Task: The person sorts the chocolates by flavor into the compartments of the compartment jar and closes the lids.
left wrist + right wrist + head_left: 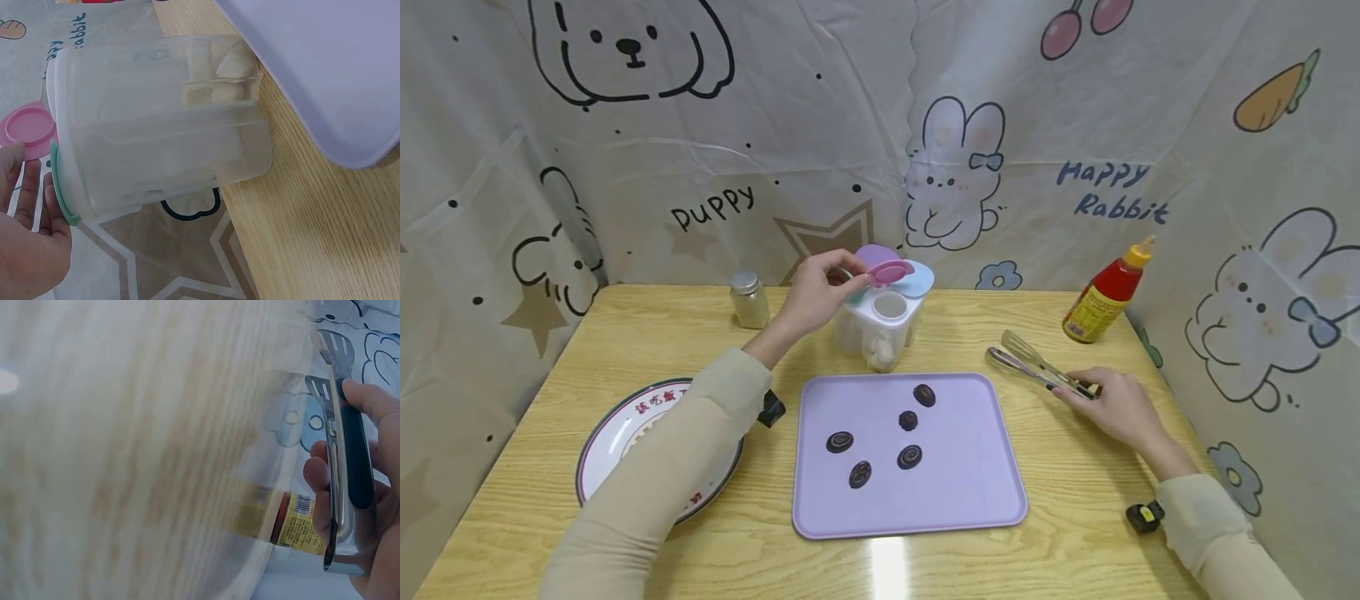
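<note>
My left hand [815, 293] reaches to the top of a clear plastic multi-compartment container [880, 331] behind the tray and pinches its pink flip lid [891, 271], which stands raised. The left wrist view shows the container [162, 125] with white lumps in one compartment and my fingers [28, 206] at the lid edge. My right hand [1112, 408] lies on the table at the right and grips the handle end of metal tongs [1037, 367]; the right wrist view shows the tongs [340, 456] held between thumb and fingers. A lilac tray [970, 492] holds several dark chocolate cookies [908, 456].
A white plate [617, 433] with a red-lettered rim sits at the left under my forearm. A small shaker jar [749, 299] stands at the back, and a red sauce bottle [1107, 292] at the back right. Cartoon-printed sheets wall the table on three sides.
</note>
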Available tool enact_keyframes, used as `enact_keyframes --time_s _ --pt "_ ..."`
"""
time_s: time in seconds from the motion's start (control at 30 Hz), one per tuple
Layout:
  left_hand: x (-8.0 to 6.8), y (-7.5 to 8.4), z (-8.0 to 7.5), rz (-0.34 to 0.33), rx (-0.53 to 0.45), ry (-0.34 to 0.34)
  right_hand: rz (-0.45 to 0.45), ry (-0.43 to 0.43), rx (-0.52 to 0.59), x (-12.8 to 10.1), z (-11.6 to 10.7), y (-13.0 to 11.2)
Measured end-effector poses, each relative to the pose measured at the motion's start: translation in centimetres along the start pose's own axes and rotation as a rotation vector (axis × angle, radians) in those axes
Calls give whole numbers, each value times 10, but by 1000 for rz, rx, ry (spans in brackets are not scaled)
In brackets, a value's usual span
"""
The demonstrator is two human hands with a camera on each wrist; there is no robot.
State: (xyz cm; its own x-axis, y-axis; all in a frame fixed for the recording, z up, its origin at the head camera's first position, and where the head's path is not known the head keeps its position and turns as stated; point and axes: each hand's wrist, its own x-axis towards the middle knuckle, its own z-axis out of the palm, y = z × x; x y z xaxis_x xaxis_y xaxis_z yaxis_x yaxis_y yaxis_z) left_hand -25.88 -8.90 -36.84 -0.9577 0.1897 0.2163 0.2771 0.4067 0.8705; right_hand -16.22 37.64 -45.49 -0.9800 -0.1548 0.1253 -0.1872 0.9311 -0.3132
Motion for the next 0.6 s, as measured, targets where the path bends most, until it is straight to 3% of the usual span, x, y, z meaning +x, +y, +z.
enact_keyframes --time_s 0.23,0.6 --pt "0 2 -1 -3 5 4 73 -80 -13 1 1 0" --pt "1 2 0 -13 2 3 66 -132 15 2 4 1"
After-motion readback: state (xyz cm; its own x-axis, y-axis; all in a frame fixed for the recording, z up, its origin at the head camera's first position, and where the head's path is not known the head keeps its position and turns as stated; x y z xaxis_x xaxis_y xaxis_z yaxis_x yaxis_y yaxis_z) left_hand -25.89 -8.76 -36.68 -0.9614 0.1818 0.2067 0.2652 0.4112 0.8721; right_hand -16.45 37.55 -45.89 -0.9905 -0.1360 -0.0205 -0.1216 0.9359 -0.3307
